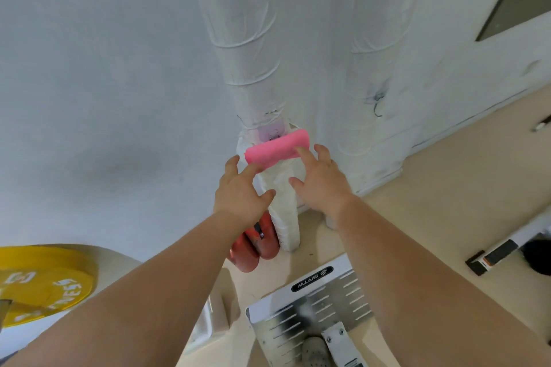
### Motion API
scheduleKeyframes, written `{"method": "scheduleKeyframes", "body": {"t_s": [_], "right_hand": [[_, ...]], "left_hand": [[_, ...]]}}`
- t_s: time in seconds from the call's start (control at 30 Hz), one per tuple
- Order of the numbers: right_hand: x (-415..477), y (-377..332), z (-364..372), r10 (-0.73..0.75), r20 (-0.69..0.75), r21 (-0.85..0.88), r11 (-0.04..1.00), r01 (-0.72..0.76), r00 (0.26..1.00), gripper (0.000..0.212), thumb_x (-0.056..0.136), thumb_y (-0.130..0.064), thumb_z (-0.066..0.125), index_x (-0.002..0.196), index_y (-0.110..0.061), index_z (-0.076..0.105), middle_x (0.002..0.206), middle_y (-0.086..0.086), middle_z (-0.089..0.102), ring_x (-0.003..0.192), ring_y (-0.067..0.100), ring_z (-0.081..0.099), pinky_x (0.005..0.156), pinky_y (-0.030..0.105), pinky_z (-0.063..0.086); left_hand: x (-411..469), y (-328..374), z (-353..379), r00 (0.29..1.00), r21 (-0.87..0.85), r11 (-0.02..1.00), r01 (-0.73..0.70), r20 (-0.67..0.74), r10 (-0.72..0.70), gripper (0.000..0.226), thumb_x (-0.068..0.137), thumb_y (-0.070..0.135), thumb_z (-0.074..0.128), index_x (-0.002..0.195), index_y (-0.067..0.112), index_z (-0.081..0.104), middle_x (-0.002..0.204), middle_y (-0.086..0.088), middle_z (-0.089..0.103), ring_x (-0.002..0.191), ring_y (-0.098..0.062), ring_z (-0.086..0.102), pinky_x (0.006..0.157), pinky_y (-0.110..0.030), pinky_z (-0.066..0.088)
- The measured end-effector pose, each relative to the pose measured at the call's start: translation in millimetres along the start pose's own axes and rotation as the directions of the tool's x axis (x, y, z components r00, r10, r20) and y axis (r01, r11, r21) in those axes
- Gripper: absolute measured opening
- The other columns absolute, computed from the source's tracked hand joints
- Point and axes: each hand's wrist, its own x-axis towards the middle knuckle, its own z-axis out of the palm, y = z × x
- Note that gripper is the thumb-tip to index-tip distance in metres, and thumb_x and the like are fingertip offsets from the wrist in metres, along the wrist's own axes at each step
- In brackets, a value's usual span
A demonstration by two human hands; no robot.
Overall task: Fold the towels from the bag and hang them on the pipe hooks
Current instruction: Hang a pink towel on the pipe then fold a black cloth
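A folded pink towel [275, 147] hangs against the left white wrapped pipe [247, 68], just below a small hook on a pale patch [272, 132]. My left hand [240, 191] reaches up with spread fingers, its index fingertip touching the towel's lower left edge. My right hand [320, 179] has straight fingers, and its index finger lies on the towel's right part. A second bare metal hook [378, 104] sticks out of the right wrapped pipe [378, 53]. No bag is in view.
Red cylinders [253, 247] stand on the floor at the left pipe's foot. A yellow weight plate [44, 280] is at lower left. A grey metal machine plate [313, 307] with a shoe [314, 350] on it lies below my arms. A white wall [104, 83] fills the left.
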Motion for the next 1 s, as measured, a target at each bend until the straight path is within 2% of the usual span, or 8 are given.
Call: {"method": "scheduleKeyframes", "body": {"t_s": [0.23,0.4,0.5,0.6,0.73,0.83,1.0], "right_hand": [[-94,-26,-3,0.218,-0.081,0.043,0.976,-0.215,0.973,0.072,0.092,-0.046,0.06,0.154,-0.037,0.024,0.16,0.009,0.016,0.137,0.036,0.038,0.111,0.049,0.04],[-198,-32,27,0.388,-0.063,0.092,0.92,-0.381,0.92,0.066,0.093,-0.048,0.058,0.152,-0.034,0.03,0.158,0.006,0.02,0.138,0.032,0.039,0.111,0.048,0.039],[-273,-21,49,0.506,0.004,0.091,0.859,-0.504,0.862,0.064,0.094,-0.048,0.058,0.151,-0.033,0.033,0.158,0.005,0.02,0.136,0.032,0.041,0.11,0.047,0.04],[-352,-3,70,0.603,0.056,0.052,0.794,-0.606,0.795,0.062,0.096,-0.051,0.056,0.15,-0.032,0.034,0.157,0.004,0.021,0.134,0.031,0.043,0.108,0.045,0.043],[-449,25,94,0.731,0.087,0.069,0.674,-0.736,0.677,0.061,0.094,-0.05,0.058,0.149,-0.033,0.036,0.158,0.004,0.024,0.137,0.03,0.041,0.108,0.046,0.042],[-517,48,106,0.776,0.101,0.095,0.615,-0.783,0.623,0.06,0.094,-0.049,0.058,0.148,-0.031,0.038,0.157,0.004,0.027,0.136,0.029,0.042,0.109,0.043,0.042],[-630,94,127,0.824,0.125,0.126,0.539,-0.833,0.552,0.059,0.092,-0.053,0.058,0.145,-0.032,0.044,0.152,0.002,0.036,0.135,0.027,0.042,0.108,0.046,0.043]], "left_hand": [[-51,-21,-15,0.979,-0.1,0.978,-0.181,0.082,0.189,0.059,0.085,0.045,0.072,0.138,0.033,0.049,0.162,-0.004,0.019,0.143,-0.029,0.036,0.113,-0.041,0.038],[-107,-45,0,0.916,-0.158,0.939,-0.305,0.223,0.335,0.061,0.084,0.043,0.074,0.139,0.029,0.051,0.154,-0.005,0.036,0.137,-0.027,0.044,0.113,-0.039,0.038],[-148,-48,15,0.855,-0.121,0.932,-0.342,0.372,0.362,0.063,0.085,0.044,0.073,0.142,0.027,0.049,0.149,-0.003,0.041,0.134,-0.027,0.045,0.113,-0.04,0.038],[-193,-40,37,0.764,-0.106,0.91,-0.401,0.509,0.396,0.068,0.085,0.048,0.072,0.144,0.028,0.047,0.146,-0.005,0.046,0.13,-0.028,0.048,0.111,-0.043,0.042],[-256,-21,73,0.631,-0.092,0.856,-0.508,0.637,0.443,0.071,0.086,0.05,0.072,0.147,0.025,0.045,0.145,-0.006,0.048,0.13,-0.025,0.051,0.108,-0.035,0.04],[-305,-4,102,0.546,-0.075,0.828,-0.556,0.718,0.432,0.066,0.09,0.046,0.07,0.147,0.023,0.045,0.146,-0.004,0.051,0.129,-0.025,0.053,0.103,-0.031,0.04],[-397,24,164,0.466,-0.084,0.829,-0.553,0.793,0.392,0.062,0.086,0.042,0.074,0.14,0.023,0.052,0.135,-0.002,0.059,0.121,-0.023,0.058,0.089,-0.026,0.043]]}}
